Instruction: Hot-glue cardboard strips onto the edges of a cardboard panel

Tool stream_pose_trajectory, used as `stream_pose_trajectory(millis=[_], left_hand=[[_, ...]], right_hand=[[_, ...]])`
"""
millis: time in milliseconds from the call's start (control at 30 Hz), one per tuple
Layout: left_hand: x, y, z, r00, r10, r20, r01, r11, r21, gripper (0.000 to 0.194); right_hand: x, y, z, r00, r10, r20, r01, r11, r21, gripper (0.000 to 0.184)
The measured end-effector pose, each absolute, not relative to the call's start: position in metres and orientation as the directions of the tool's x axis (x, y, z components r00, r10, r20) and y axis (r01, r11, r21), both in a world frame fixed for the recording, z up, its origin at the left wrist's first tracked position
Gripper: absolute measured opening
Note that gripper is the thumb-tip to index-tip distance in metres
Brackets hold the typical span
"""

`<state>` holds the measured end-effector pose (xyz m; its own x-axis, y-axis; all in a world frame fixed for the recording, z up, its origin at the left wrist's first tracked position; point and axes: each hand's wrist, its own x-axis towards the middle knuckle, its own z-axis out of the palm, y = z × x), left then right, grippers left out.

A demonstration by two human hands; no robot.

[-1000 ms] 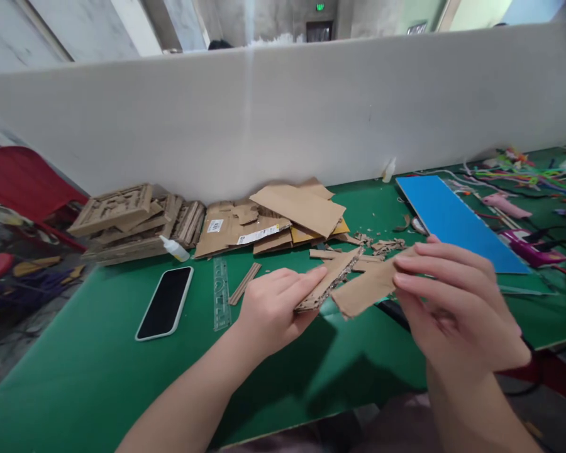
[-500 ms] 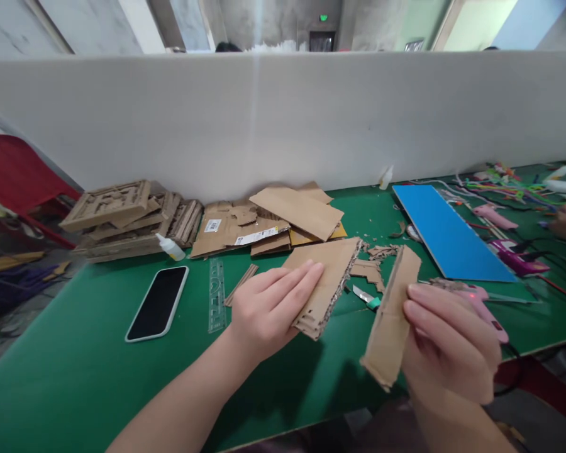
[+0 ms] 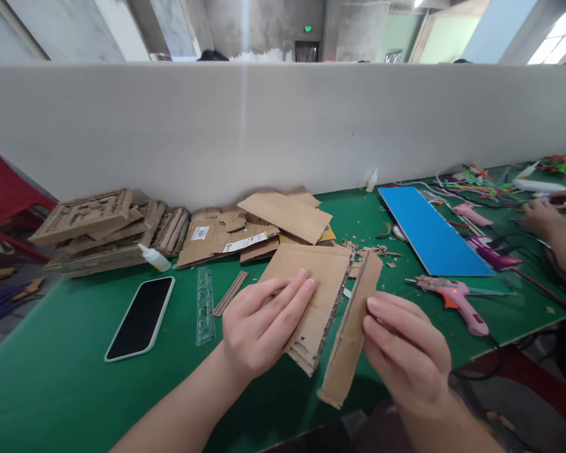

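My left hand (image 3: 268, 321) grips a squarish cardboard piece (image 3: 318, 270), its fingers flat on the top face and the thumb hidden below. Ragged layers show along that piece's right edge and near corner. Between the thumb and fingers of my right hand (image 3: 400, 340) is a narrow cardboard strip (image 3: 351, 340), tilted beside the ragged edge with a small gap between them. Cardboard scraps (image 3: 375, 250) lie just behind the two pieces. To the right of my right hand rests a pink hot glue gun (image 3: 457, 299) with a lit red spot.
At left are a phone (image 3: 141, 318), a clear ruler (image 3: 205, 308), a glue bottle (image 3: 155, 258) and stacked cardboard frames (image 3: 89, 220). Cardboard sheets (image 3: 287, 214) lie against the white partition (image 3: 193, 126). A blue board (image 3: 436, 233) lies at right, near another person's hands (image 3: 544, 217).
My right hand has brought the strip leftward, closer to the larger piece's ragged edge. The camera view has shifted a little right, and the knife behind the pieces is now mostly covered.
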<state>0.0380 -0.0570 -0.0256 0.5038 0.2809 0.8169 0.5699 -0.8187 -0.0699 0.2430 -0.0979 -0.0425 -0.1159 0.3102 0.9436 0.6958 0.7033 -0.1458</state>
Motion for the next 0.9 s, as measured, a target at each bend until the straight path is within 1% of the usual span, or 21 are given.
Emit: stream_pose_trajectory(millis=[167,367,533,733,900], left_hand=[[0.0373,-0.0577,-0.0259,0.513,0.282,0.811,0.568,-0.82,-0.074,0.043],[0.0379,-0.0583,-0.0259,0.502,0.3,0.811,0.582,-0.811,-0.06,0.043],[0.0383,-0.0581,-0.0253,0.499,0.291,0.816,0.579,-0.813,-0.064,0.042],[0.0385,-0.0575,-0.0254,0.502,0.278,0.819,0.576,-0.814,-0.077,0.041],[0.0387,-0.0585,-0.0252,0.494,0.297,0.817,0.593,-0.802,-0.067,0.043]], right_hand=[[0.2394,-0.0966,-0.0414,-0.096,0.296,0.95,0.657,0.737,-0.163,0.045],[0.2378,-0.0965,-0.0416,-0.073,0.294,0.953,0.684,0.711,-0.167,0.035],[0.2365,-0.0953,-0.0422,-0.074,0.288,0.955,0.684,0.712,-0.161,0.035],[0.2358,-0.0959,-0.042,-0.083,0.301,0.95,0.677,0.716,-0.167,0.045],[0.2356,-0.0944,-0.0409,-0.092,0.278,0.956,0.669,0.728,-0.147,0.045]])
